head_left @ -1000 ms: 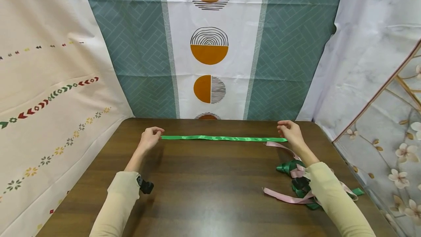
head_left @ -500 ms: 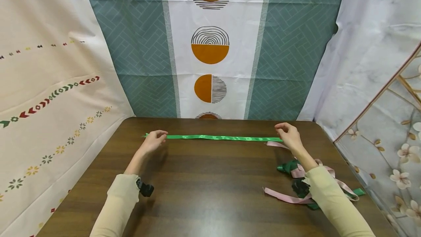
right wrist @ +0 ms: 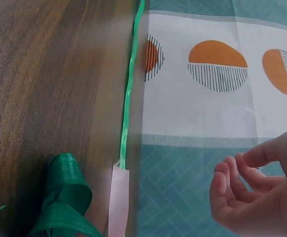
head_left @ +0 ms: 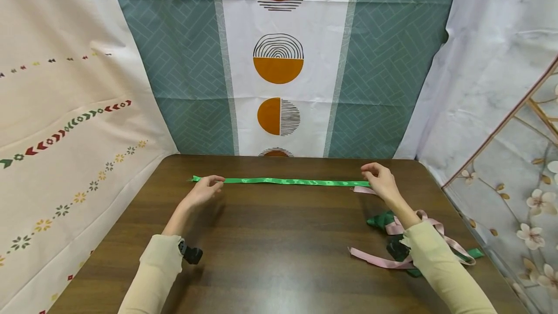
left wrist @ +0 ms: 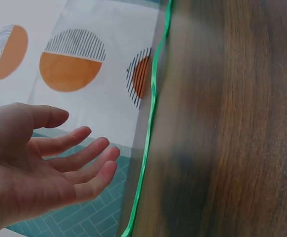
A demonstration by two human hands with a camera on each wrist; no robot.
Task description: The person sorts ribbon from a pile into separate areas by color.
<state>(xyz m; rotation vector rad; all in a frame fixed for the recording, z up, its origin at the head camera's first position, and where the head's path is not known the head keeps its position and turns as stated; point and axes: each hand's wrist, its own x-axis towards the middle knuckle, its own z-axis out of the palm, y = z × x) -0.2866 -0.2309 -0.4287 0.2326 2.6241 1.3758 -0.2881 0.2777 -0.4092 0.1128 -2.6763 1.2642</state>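
Left grip spread, right grip loosely curled near green ribbon (pink ribbon close)

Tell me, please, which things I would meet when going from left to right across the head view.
Cream cloth with coloured motifs, the person's bare left hand, the middle stretch of the long, shiny bright-green ribbon, the person's bare right hand, white cloth with printed flowers.

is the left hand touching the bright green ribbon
Apart: the left wrist view shows a gap between the left hand and the bright green ribbon, patterned cloth showing through.
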